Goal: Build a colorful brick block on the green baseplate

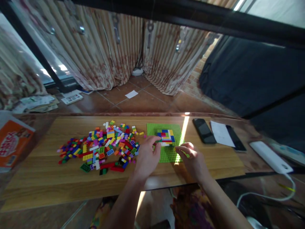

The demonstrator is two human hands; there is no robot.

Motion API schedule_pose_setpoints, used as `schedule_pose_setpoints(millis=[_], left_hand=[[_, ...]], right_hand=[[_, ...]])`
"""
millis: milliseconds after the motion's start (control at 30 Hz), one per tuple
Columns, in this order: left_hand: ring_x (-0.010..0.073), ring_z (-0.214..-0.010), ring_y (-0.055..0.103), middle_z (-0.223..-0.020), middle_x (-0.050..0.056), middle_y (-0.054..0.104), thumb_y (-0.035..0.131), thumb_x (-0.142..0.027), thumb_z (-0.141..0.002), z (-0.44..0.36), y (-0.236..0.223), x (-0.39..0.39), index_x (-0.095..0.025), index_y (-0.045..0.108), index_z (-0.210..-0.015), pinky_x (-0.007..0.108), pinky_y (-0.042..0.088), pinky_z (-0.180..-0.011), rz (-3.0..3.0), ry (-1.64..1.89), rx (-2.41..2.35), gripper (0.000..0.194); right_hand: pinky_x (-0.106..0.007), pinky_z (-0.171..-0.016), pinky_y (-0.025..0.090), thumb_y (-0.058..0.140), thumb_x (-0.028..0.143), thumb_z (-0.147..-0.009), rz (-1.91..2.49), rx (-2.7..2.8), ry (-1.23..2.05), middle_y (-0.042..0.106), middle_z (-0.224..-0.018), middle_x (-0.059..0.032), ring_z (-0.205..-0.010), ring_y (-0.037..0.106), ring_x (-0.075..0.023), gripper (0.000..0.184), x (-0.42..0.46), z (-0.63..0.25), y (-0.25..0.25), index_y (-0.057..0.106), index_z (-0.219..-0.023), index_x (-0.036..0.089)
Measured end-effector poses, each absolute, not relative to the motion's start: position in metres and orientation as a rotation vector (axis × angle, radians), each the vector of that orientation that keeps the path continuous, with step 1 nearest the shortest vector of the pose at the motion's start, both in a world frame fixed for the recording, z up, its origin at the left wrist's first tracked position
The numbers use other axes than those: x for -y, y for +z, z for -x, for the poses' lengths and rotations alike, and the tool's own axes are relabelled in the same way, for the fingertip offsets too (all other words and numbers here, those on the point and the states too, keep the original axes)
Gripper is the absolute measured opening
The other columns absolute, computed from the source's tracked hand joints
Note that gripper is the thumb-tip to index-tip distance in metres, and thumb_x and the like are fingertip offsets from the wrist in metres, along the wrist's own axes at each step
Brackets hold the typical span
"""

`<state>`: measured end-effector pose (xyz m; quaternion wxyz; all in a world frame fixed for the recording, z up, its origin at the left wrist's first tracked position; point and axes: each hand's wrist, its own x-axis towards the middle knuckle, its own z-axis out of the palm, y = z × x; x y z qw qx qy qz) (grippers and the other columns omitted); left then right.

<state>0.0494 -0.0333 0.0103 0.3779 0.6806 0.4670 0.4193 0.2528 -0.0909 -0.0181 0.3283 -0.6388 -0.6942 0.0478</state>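
A green baseplate (154, 128) lies on the wooden table (47, 178). A small build of red, blue, yellow and white bricks (166, 136) stands on it. My left hand (147, 156) reaches onto the plate's left side, its thumb and fingers pinched at the build's left edge. My right hand (192, 157) rests on the plate's lower right corner with fingers curled together; what they hold, if anything, is hidden. A wide heap of loose coloured bricks (105, 146) spreads out left of the plate.
Two dark phones (204, 130) (235, 138) with a white paper (221, 133) between them lie to the right. A white power bank (270, 156) with a cable sits far right. An orange box (13, 143) is at the far left.
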Motion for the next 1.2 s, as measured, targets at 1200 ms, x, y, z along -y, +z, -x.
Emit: schedule_pose_setpoints(millis=[1200], left_hand=[[0.0222, -0.102, 0.060, -0.110, 0.009, 0.061, 0.048, -0.006, -0.084, -0.076, -0.011, 0.024, -0.016, 0.062, -0.098, 0.038, 0.051, -0.092, -2.063, 0.819, -1.263, 0.022]], right_hand=[[-0.032, -0.066, 0.054, 0.063, 0.033, -0.082, 1.617, 1.565, 0.462, 0.066, -0.090, -0.0050, -0.073, 0.062, -0.0165, 0.013, 0.061, -0.247, -0.021, 0.070, -0.086, 0.022]])
